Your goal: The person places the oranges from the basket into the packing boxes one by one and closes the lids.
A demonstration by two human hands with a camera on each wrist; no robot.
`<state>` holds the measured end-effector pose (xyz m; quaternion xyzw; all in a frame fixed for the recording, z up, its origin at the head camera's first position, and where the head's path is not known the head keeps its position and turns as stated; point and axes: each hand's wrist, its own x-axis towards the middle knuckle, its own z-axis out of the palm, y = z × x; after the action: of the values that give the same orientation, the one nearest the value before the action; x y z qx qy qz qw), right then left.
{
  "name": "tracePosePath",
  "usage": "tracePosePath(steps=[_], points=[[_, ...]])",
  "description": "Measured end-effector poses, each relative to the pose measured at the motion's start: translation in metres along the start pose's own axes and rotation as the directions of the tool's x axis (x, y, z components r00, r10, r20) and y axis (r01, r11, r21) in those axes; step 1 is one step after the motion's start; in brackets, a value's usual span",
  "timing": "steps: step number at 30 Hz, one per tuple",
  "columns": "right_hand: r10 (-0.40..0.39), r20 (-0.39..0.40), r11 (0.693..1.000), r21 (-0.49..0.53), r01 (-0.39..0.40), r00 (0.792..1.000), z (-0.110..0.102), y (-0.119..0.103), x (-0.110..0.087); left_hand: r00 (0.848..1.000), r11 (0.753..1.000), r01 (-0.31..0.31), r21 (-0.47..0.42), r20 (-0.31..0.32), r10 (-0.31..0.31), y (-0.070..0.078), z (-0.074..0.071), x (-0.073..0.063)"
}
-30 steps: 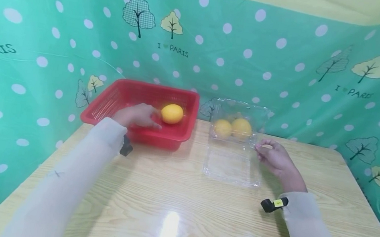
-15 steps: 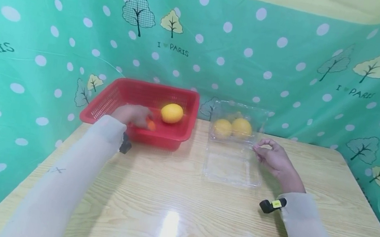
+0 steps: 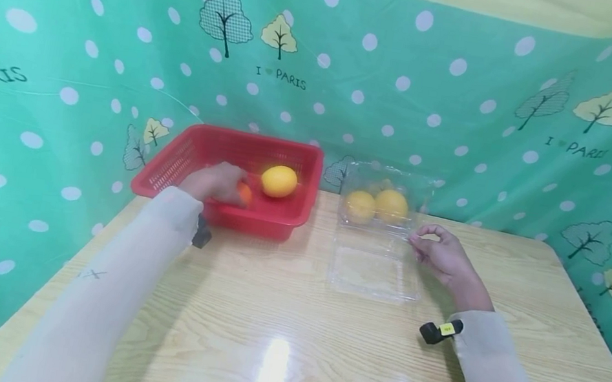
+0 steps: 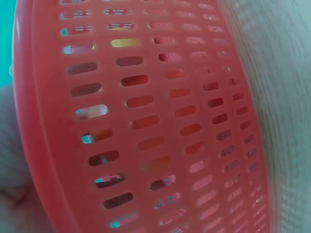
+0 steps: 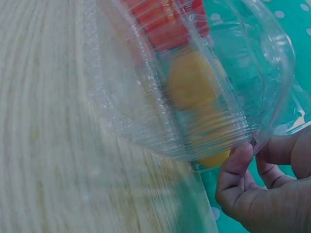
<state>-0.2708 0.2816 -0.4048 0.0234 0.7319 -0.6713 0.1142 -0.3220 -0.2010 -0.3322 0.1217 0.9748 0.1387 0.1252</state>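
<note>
My left hand [image 3: 218, 181] reaches over the near rim into the red basket [image 3: 303, 213], its fingers curled around an orange-coloured round fruit [image 3: 245, 193] that is partly hidden by the hand. Beside it in the basket lies a yellow lemon [image 3: 279, 181]. In the left wrist view the slotted basket wall [image 4: 165, 111] covers most of the grip. My right hand [image 3: 442, 257] pinches the right edge of a clear plastic clamshell box [image 3: 373, 272] between thumb and fingertips. Two yellow-orange fruits [image 3: 392, 206] sit in the rear part of the box.
Everything stands on a light wood-grain table [image 3: 267, 303]. A green dotted curtain [image 3: 389, 98] hangs right behind the basket and the box. The basket is at the back left, with a narrow strip of table between it and the box.
My left hand has closed around the orange-coloured fruit inside the basket; the fruit shows at the fingertips and has shifted slightly up. The right hand keeps its pinch on the box edge.
</note>
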Motion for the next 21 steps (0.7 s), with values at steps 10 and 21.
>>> tracePosePath(steps=[10,21], points=[[-0.010,0.001,1.000,-0.017,0.010,1.000,0.000,0.001,0.000,0.956,0.994,-0.110,-0.024,-0.276,0.100,0.007,0.006,0.007],[-0.009,-0.023,0.998,-0.062,0.008,1.000,0.001,0.001,-0.002,0.910,0.980,-0.182,-0.086,-0.392,0.135,0.051,-0.002,0.006]])
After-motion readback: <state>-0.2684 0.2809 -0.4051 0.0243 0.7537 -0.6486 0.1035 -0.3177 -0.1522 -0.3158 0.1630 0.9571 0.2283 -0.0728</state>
